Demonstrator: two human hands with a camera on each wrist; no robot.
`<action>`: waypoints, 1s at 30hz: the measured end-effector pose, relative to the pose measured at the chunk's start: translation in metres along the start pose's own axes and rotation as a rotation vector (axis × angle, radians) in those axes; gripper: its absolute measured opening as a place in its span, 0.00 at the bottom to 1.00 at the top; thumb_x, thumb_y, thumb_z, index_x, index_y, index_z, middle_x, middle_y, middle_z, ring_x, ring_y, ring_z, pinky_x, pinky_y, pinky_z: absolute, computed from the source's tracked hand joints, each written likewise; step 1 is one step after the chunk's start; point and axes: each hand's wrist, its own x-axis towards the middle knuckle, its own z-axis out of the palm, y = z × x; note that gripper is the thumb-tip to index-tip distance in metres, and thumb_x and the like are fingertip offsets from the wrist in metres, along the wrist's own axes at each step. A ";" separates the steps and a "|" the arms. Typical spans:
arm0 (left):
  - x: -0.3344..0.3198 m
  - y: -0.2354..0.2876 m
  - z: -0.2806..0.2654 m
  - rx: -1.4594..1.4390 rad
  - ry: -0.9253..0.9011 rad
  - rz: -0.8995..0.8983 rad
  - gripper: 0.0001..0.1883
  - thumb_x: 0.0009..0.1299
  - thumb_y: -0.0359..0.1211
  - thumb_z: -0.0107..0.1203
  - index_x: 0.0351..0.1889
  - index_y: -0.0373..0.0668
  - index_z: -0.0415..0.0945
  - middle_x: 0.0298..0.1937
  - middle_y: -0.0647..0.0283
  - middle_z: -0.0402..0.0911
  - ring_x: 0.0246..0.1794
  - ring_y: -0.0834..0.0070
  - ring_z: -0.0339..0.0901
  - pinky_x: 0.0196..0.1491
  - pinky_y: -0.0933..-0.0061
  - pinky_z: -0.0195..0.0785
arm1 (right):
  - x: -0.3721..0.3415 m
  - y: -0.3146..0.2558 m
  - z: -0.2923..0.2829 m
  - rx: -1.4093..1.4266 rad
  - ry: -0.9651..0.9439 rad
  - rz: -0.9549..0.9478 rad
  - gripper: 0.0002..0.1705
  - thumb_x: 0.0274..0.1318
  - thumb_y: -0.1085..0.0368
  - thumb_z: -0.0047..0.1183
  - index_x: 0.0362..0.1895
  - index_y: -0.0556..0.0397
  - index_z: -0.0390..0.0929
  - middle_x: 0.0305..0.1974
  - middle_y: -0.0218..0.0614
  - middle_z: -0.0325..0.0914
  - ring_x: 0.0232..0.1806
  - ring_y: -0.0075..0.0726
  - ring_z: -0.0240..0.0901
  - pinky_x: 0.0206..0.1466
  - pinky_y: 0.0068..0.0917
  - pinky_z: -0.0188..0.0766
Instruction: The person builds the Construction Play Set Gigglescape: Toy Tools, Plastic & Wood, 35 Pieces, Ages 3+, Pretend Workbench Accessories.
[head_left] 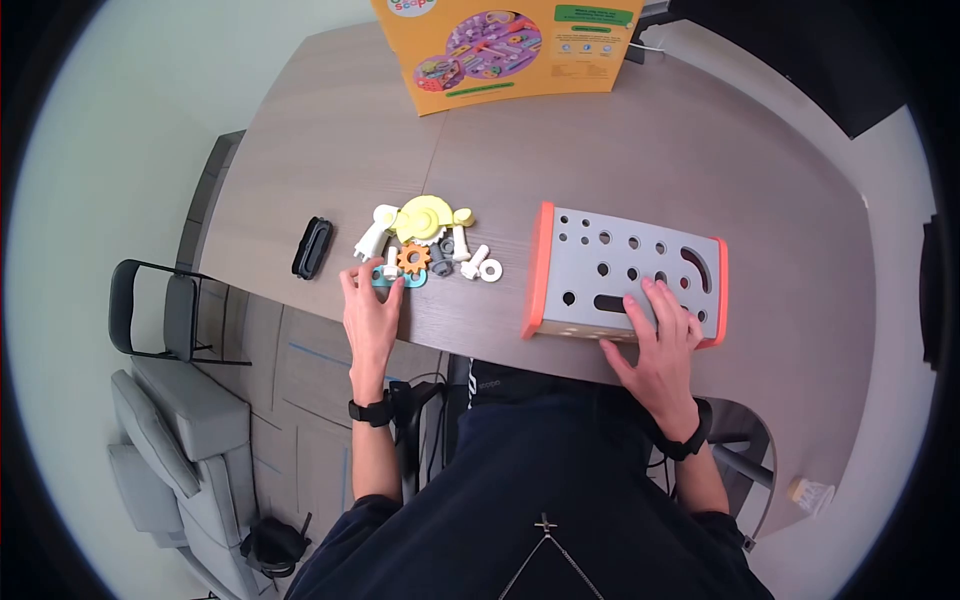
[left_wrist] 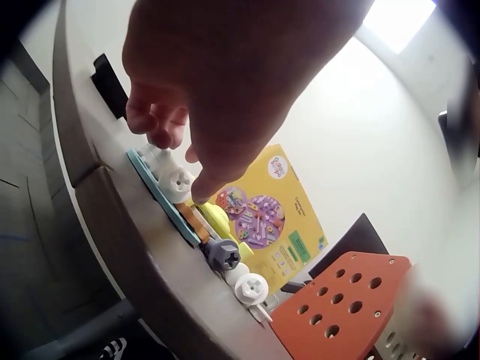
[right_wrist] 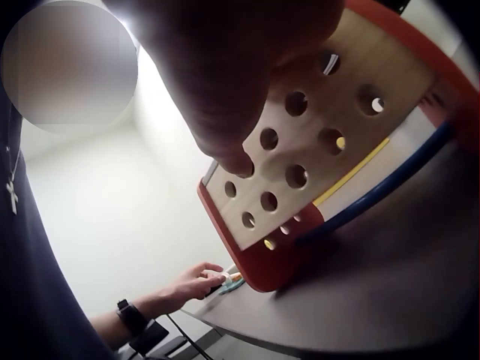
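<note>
Your left hand (head_left: 371, 322) has its thumb and fingers arched apart over a white bolt (left_wrist: 171, 190) at a teal strip (left_wrist: 154, 184); whether a fingertip touches either, you cannot tell from these views; the strip lies along the near side of the pile, close to the table (head_left: 480, 160) edge, so a clumsy pinch or a brush of the palm could tip the bolt or push the strip over the edge; an orange gear (head_left: 403, 259), a yellow piece (head_left: 424, 212) and a grey bolt (left_wrist: 223, 256) crowd beside it, so lifting one could drag or scatter its neighbours; the white ring (head_left: 498, 273) at the pile's right could slide off if knocked; your right hand (head_left: 660, 365) rests with fingers spread on the grey top of the perforated box (head_left: 572, 262), thumb against its wooden side, and uneven pressure there might make it skid; a fingertip could also catch in a hole. As for writing, the yellow carton (head_left: 530, 82) standing at the back carries a round white logo (left_wrist: 277, 166) whose lower line looks like "scope"; its green label (head_left: 594, 15) and the finer print are too small to read; the pale lettering on your dark clothing is not legible either.
</note>
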 end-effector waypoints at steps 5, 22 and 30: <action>0.002 0.001 0.003 0.011 -0.008 -0.027 0.24 0.75 0.40 0.68 0.67 0.48 0.76 0.60 0.55 0.75 0.51 0.54 0.83 0.50 0.53 0.78 | -0.001 0.005 0.003 0.007 0.023 -0.022 0.42 0.56 0.55 0.75 0.74 0.43 0.72 0.77 0.41 0.69 0.78 0.46 0.66 0.72 0.44 0.52; 0.004 -0.001 0.002 0.012 0.026 0.016 0.18 0.78 0.41 0.65 0.61 0.45 0.80 0.55 0.55 0.82 0.46 0.53 0.85 0.48 0.53 0.78 | -0.026 0.012 0.037 -0.221 0.079 -0.100 0.45 0.55 0.53 0.75 0.73 0.31 0.64 0.79 0.45 0.63 0.81 0.53 0.56 0.82 0.58 0.37; 0.003 -0.006 -0.001 0.006 0.031 0.006 0.18 0.77 0.42 0.66 0.61 0.46 0.80 0.54 0.56 0.83 0.45 0.53 0.86 0.46 0.53 0.78 | -0.031 0.025 0.059 -0.278 0.213 -0.163 0.51 0.49 0.54 0.76 0.75 0.28 0.61 0.76 0.40 0.65 0.80 0.50 0.57 0.83 0.58 0.36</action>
